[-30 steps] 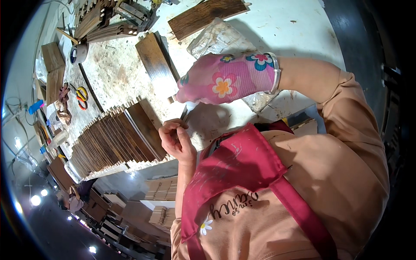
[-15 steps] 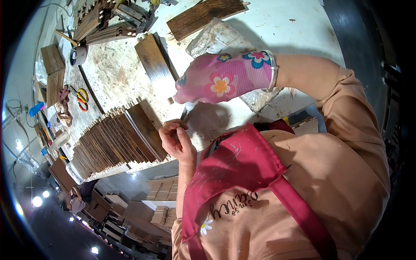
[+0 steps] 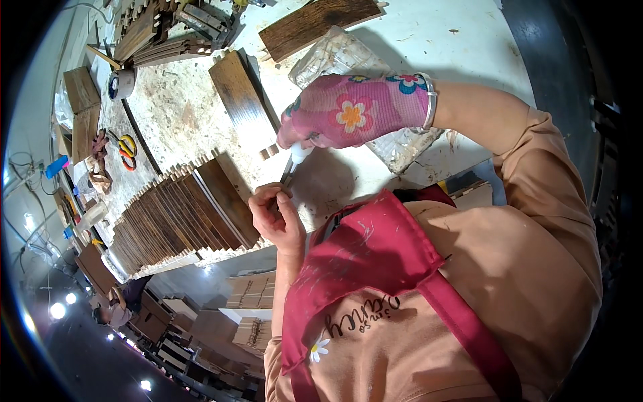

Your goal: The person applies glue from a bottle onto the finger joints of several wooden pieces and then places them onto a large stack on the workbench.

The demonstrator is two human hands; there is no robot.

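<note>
White tip [image 3: 301,154]: found just below the right hand [image 3: 328,115], over the near part of the table [image 3: 181,107]. The rest of that item is concealed by the pink floral glove [image 3: 351,112]. The right grip is curled closed around it, apparently to steer the tip from above.

Narrow dark piece [image 3: 289,173]: lies between the two hands, meeting or nearly meeting the white tip; actual contact cannot be confirmed. The bare left hand [image 3: 276,214] has its fingers folded in and appears to pinch the lower end, presumably to steady it.

Adjacent: a single brown board [image 3: 240,90] lies flat, light pegs at its near end, close to the right hand. Left of the hands, a row of boards [image 3: 181,218] stands packed on edge, pegs aligned, probably to save space and ease counting.

Beyond: a plastic-wrapped packet [image 3: 338,53] lies past the glove; scissors [image 3: 126,151] rest at far left.
</note>
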